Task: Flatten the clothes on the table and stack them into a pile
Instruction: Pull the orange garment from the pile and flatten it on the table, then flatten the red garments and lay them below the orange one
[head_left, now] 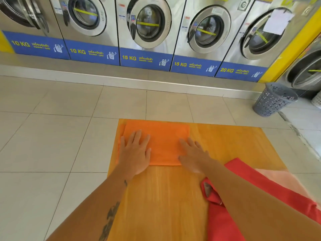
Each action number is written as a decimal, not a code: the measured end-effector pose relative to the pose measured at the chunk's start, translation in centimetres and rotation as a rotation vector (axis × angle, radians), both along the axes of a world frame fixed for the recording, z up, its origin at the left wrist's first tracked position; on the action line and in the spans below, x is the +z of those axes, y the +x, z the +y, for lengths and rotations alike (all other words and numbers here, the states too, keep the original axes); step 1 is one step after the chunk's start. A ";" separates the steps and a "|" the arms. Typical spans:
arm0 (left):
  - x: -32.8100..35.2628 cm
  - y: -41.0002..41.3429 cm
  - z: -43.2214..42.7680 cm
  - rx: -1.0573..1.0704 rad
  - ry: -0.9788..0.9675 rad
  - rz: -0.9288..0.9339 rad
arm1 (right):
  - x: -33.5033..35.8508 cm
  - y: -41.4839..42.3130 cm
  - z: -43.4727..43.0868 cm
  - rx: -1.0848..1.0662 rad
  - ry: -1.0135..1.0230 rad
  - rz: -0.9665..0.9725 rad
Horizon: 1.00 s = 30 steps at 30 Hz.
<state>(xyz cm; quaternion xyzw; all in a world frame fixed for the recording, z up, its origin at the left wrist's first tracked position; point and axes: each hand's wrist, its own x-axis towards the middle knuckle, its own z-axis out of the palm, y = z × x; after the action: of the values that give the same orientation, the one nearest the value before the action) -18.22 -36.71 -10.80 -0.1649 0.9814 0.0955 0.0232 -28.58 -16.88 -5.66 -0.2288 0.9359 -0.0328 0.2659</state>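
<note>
Both hands, left [135, 153] and right [194, 154], press flat, fingers spread, gripping nothing, on the folded orange cloth [163, 141] at the table's [156, 197] far left corner; red cloth [243, 193] lies at its right edge.

Capacity labels on the washers

The blue panels [145, 58] under the washing machines [149, 25], running from ten o'clock round to two o'clock, read 10 KG, 10 KG, 15 KG, 15 KG, 20 KG, each followed by Thai script and a smaller line too blurred to read.

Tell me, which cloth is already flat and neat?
The orange cloth, under both hands at the table's far left corner. The red cloth lies crumpled at the right.
</note>
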 end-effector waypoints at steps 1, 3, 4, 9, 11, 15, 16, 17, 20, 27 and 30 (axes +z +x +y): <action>0.7 0.5 0.9 0.020 0.037 0.021 | 0.7 0.4 1.2 0.002 -0.039 -0.006; 2.0 2.0 3.4 0.036 0.124 0.060 | 2.1 1.5 4.3 -0.009 -0.126 -0.012; 2.6 2.8 4.9 0.033 0.166 0.076 | 2.7 2.1 6.2 -0.024 -0.158 -0.011; 4.6 5.2 13.8 -0.013 0.364 0.089 | 4.2 4.5 18.3 -0.166 -0.044 0.133; 4.7 5.2 17.5 -0.047 0.427 0.050 | 4.3 4.9 23.1 -0.235 0.047 0.163; 5.0 4.2 23.1 -0.104 0.455 -0.093 | 4.1 4.5 29.0 -0.323 0.074 0.130; 5.1 3.8 24.0 -0.095 0.449 -0.127 | 4.1 4.2 29.7 -0.325 0.056 0.120; 5.5 3.4 24.8 -0.083 0.448 -0.155 | 4.2 3.8 30.3 -0.323 0.037 0.103; 5.9 2.1 26.2 -0.008 0.476 -0.197 | 4.0 2.7 31.7 -0.301 -0.009 0.051; 6.0 -2.4 27.3 0.118 0.258 -0.179 | 4.1 0.5 33.6 -0.183 -0.274 -0.062; 5.9 -4.7 27.8 0.094 0.267 -0.240 | 3.9 0.0 34.2 -0.141 -0.394 -0.084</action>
<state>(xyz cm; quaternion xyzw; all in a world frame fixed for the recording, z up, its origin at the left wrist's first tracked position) -22.88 -8.92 -4.93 -0.2163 0.9413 0.2057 0.1575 -28.54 17.30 -1.72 -0.2090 0.9131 -0.2432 0.2518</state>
